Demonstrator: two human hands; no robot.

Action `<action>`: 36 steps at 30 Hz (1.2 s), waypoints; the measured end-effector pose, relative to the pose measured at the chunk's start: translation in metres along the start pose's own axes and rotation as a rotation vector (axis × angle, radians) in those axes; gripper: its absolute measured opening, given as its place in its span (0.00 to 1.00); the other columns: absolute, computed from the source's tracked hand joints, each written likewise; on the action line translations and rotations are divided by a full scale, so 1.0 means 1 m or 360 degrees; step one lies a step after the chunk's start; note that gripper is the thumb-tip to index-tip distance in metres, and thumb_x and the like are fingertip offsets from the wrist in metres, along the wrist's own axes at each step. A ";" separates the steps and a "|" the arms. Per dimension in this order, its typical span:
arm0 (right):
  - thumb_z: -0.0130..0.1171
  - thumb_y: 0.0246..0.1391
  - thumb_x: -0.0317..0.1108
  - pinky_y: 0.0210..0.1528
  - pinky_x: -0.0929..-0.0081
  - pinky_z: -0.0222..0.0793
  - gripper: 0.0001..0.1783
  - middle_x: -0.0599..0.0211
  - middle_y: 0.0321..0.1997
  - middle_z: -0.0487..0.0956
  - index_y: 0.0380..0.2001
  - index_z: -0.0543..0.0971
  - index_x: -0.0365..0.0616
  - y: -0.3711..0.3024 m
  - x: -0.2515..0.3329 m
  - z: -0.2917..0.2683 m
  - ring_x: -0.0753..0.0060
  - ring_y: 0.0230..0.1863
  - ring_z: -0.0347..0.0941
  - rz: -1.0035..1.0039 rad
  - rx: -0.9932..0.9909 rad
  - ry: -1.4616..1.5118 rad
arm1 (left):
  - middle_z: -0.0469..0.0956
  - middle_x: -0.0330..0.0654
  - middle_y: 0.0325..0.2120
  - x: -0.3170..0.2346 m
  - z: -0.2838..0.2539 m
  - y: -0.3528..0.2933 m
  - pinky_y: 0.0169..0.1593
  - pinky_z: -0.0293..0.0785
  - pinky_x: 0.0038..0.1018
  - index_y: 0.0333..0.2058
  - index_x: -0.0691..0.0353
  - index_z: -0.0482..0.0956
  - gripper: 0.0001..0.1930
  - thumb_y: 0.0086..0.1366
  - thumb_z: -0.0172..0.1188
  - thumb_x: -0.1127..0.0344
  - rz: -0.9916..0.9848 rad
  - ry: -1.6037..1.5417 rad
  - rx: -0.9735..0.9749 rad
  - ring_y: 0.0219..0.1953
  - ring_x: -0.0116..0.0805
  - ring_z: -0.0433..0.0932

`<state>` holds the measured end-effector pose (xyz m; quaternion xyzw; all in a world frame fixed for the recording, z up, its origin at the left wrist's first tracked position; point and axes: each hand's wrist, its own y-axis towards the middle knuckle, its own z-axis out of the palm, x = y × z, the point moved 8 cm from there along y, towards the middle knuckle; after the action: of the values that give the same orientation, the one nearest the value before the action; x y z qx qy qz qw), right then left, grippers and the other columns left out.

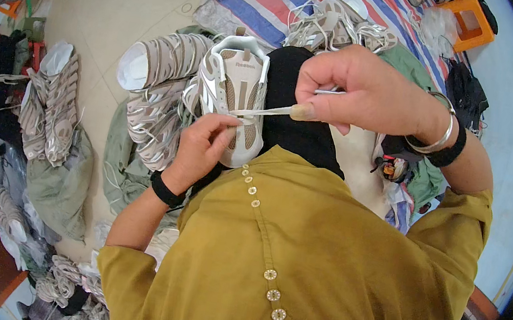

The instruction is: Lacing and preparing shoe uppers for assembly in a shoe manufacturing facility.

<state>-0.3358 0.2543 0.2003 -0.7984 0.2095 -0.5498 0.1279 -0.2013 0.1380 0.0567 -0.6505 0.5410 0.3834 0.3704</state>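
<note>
A white and beige sneaker upper [247, 138] with brown mesh rests against my black-clad leg, its heel opening pointing away from me. My right hand [357, 86] is closed in a pinch on a white shoelace [269, 111], drawn tight to the right above the upper. A short end of lace sticks out between those fingers. My left hand [204, 146] pinches the left edge of the upper, right beside where the lace leaves it. Its fingertips partly cover that spot, so the eyelet there is hidden.
Nested stacks of similar uppers [158, 111] stand close on my left, with another stack [56, 104] on a green sack [58, 186] farther left. More uppers [335, 28] lie ahead on a striped sheet [251, 4]. An orange stool [472, 25] is at the far right.
</note>
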 end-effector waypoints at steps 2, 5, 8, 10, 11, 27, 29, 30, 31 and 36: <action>0.57 0.52 0.39 0.19 0.82 0.58 0.12 0.72 0.15 0.71 0.23 0.75 0.42 0.003 -0.001 0.004 0.86 0.16 0.64 0.0058 0.0081 0.0147 | 0.73 0.41 0.26 -0.003 -0.021 0.007 0.31 0.69 0.24 0.38 0.62 0.78 0.07 0.60 0.55 0.75 0.0123 0.0001 -0.0366 0.26 0.31 0.73; 0.57 0.52 0.39 0.19 0.83 0.58 0.12 0.74 0.15 0.71 0.22 0.75 0.42 0.004 -0.004 0.012 0.87 0.16 0.64 0.0044 0.0188 0.0288 | 0.74 0.42 0.27 -0.014 -0.030 0.022 0.32 0.69 0.24 0.38 0.62 0.78 0.07 0.61 0.55 0.74 0.0096 -0.0038 -0.0460 0.27 0.32 0.73; 0.58 0.50 0.38 0.21 0.80 0.59 0.12 0.72 0.16 0.72 0.22 0.74 0.40 0.007 0.000 0.017 0.83 0.18 0.65 -0.0288 0.0207 0.0157 | 0.76 0.38 0.30 -0.024 -0.028 0.039 0.35 0.69 0.20 0.39 0.64 0.79 0.07 0.63 0.55 0.71 0.0155 -0.0006 -0.0255 0.31 0.24 0.73; 0.58 0.49 0.37 0.22 0.79 0.60 0.12 0.71 0.17 0.72 0.21 0.74 0.40 0.001 0.011 0.017 0.81 0.19 0.65 -0.0551 0.0214 0.0027 | 0.75 0.36 0.27 -0.022 -0.027 0.047 0.33 0.70 0.20 0.38 0.65 0.79 0.07 0.63 0.55 0.71 0.0222 0.0043 -0.0216 0.29 0.23 0.73; 0.59 0.48 0.37 0.23 0.78 0.61 0.12 0.69 0.17 0.72 0.21 0.73 0.40 -0.004 0.011 0.019 0.78 0.20 0.65 -0.0521 0.0248 -0.0038 | 0.75 0.34 0.23 -0.003 -0.032 0.053 0.30 0.69 0.18 0.37 0.65 0.79 0.07 0.63 0.56 0.70 -0.0019 -0.0135 -0.0333 0.26 0.21 0.72; 0.59 0.50 0.35 0.29 0.67 0.65 0.10 0.62 0.24 0.70 0.24 0.71 0.42 -0.048 0.014 0.044 0.55 0.28 0.69 -0.0708 0.0468 -0.0078 | 0.73 0.39 0.28 -0.065 0.011 0.055 0.36 0.73 0.31 0.35 0.53 0.80 0.12 0.49 0.65 0.70 0.0548 0.0656 0.0364 0.35 0.38 0.75; 0.60 0.50 0.35 0.29 0.67 0.65 0.10 0.62 0.24 0.70 0.24 0.71 0.42 -0.048 0.015 0.040 0.56 0.29 0.70 -0.0706 0.0416 -0.0078 | 0.73 0.39 0.31 -0.063 0.018 0.054 0.41 0.72 0.32 0.35 0.55 0.79 0.10 0.51 0.61 0.72 0.0557 0.0765 0.0453 0.41 0.38 0.73; 0.60 0.50 0.34 0.30 0.69 0.65 0.10 0.62 0.25 0.71 0.23 0.72 0.41 -0.047 0.013 0.037 0.58 0.29 0.70 -0.0645 0.0379 -0.0053 | 0.73 0.39 0.31 -0.055 0.018 0.054 0.41 0.72 0.32 0.35 0.55 0.79 0.10 0.51 0.61 0.72 0.0554 0.0766 0.0443 0.41 0.38 0.73; 0.61 0.49 0.34 0.30 0.70 0.65 0.10 0.62 0.27 0.73 0.23 0.73 0.41 -0.046 0.010 0.033 0.60 0.29 0.71 -0.0585 0.0345 -0.0028 | 0.74 0.39 0.31 -0.046 0.004 0.057 0.41 0.71 0.31 0.34 0.57 0.78 0.07 0.55 0.59 0.71 0.0520 0.0410 0.0226 0.40 0.35 0.74; 0.61 0.49 0.34 0.31 0.79 0.66 0.11 0.57 0.42 0.79 0.19 0.73 0.40 -0.050 -0.021 0.001 0.76 0.31 0.71 -0.0639 -0.0204 0.0104 | 0.75 0.38 0.31 0.012 -0.067 0.045 0.36 0.71 0.24 0.34 0.62 0.75 0.09 0.66 0.48 0.65 -0.0228 -0.0941 -0.0627 0.31 0.26 0.74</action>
<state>-0.3318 0.3084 0.2048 -0.8125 0.0849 -0.5753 -0.0423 -0.2380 0.0664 0.0716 -0.6066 0.2792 0.6250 0.4043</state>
